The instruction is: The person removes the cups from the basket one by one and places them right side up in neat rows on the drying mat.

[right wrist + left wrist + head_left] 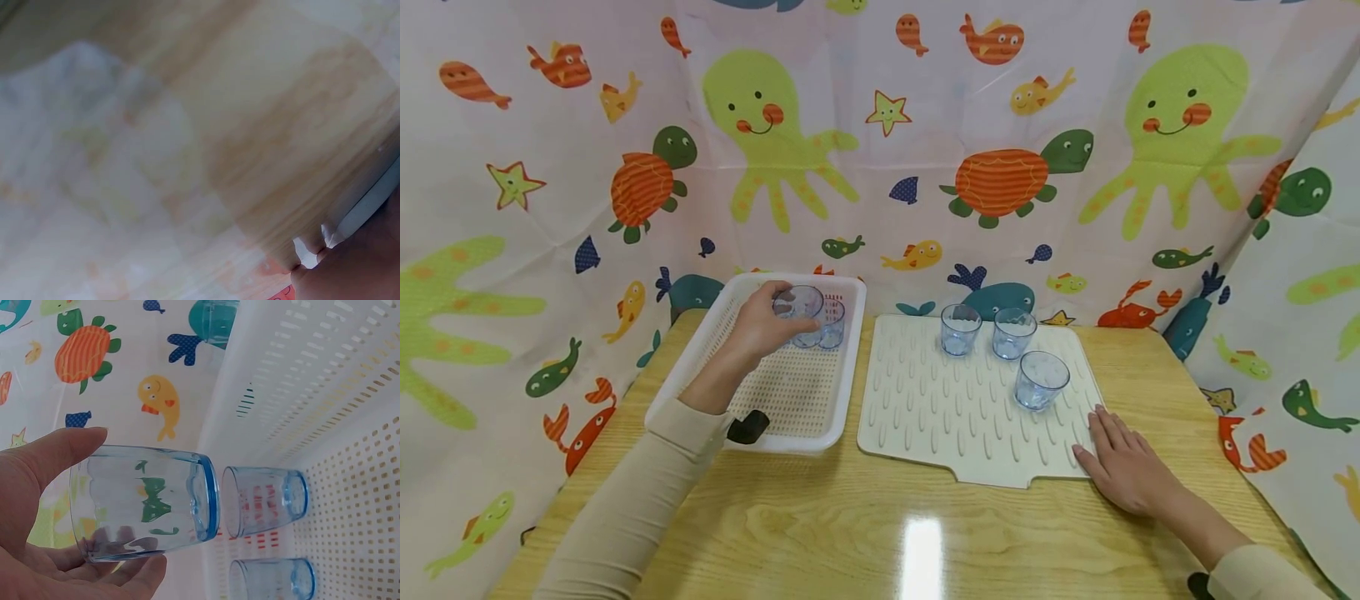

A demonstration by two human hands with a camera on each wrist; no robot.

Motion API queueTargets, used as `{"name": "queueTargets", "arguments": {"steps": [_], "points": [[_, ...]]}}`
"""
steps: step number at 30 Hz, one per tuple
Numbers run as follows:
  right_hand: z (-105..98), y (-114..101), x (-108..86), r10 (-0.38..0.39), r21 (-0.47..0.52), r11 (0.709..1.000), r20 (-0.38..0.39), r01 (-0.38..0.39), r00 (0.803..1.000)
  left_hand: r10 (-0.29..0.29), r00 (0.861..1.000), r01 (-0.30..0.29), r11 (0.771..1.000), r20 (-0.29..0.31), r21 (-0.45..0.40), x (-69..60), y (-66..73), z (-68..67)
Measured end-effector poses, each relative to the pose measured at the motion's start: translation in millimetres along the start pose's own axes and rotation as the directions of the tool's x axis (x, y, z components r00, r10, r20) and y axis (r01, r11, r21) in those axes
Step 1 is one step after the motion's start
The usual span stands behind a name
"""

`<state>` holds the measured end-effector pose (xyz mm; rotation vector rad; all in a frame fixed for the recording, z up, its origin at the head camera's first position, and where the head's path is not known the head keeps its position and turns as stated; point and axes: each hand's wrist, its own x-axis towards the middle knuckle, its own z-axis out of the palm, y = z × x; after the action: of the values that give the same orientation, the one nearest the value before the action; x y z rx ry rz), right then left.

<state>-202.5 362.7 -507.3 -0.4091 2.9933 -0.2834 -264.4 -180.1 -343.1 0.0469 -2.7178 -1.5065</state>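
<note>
My left hand (769,323) holds a clear bluish drinking glass (147,503) above the white plastic basket (805,443), thumb on one side and fingers on the other. Below it, two more such glasses (265,501) stand on the basket's perforated floor; the head view shows them partly behind the held one. On the pale ridged draining mat (917,404) stand three similar glasses (1042,382), toward its back and right. Palm down, my right hand (1126,467) rests on the wooden table with its fingertips by the mat's right edge.
The basket stands left of the mat on the wooden table (760,517). A curtain (880,192) printed with sea animals hangs along the back and both sides, close to the table edges. The mat has a short tab at its front.
</note>
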Motion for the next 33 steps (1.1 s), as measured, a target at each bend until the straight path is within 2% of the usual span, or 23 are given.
{"name": "queueTargets", "arguments": {"steps": [15,33], "points": [[2,1,-1.3,0.001,0.003,1.000,0.010,-0.001,1.000,0.011,1.000,-0.011,1.000,-0.009,0.006,-3.4,6.0,3.8],[-1,0,-0.8,0.003,0.012,1.000,0.015,-0.004,1.000,0.047,0.999,-0.047,0.999,0.017,0.013,-12.6,32.0,16.0]]}}
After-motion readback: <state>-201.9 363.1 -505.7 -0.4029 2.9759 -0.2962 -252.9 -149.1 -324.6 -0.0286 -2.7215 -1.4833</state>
